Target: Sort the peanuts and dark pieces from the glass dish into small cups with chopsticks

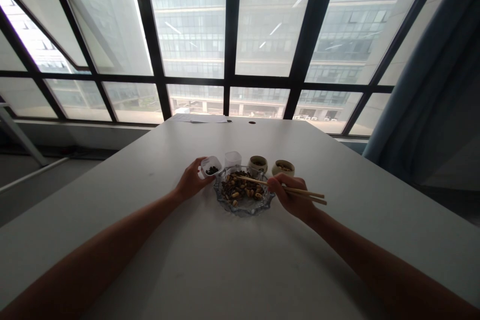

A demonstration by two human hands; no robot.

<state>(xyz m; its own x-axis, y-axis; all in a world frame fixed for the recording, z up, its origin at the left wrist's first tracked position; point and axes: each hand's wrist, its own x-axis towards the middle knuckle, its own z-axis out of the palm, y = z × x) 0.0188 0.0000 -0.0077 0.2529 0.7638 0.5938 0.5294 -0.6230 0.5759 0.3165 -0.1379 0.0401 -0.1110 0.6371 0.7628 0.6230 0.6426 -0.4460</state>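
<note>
A single head-worn camera looks forward and slightly down from the near edge of the tabletop, facing its far edge and the window wall beyond. It sits at arm's length from the glass dish at mid-tabletop, with both forearms entering from the bottom corners.
</note>
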